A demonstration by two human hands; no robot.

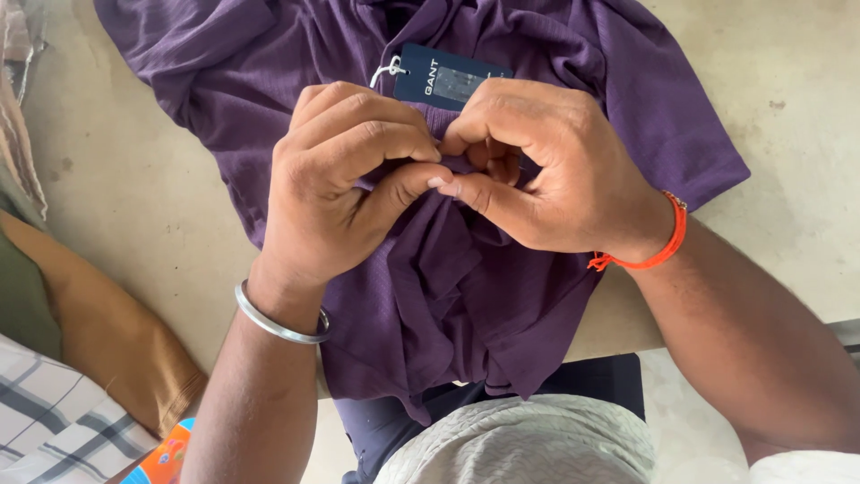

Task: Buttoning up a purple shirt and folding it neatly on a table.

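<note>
One purple shirt [466, 296] lay on the desk [143, 197] in the head view, long axis running from the person's lap away to the collar, hem draped over the near edge. Two hands: left hand [345, 179] and right hand [546, 170] met at mid-chest, both equally near, each pinching the same fold of fabric. One dark blue hang tag [452, 79] lay just beyond the knuckles. One steel bangle [279, 321], one orange wrist thread [658, 246].

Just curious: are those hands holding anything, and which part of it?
Both hands, left hand and right hand, pinch the purple shirt at a bunched fold near its middle, just below the dark tag.
</note>
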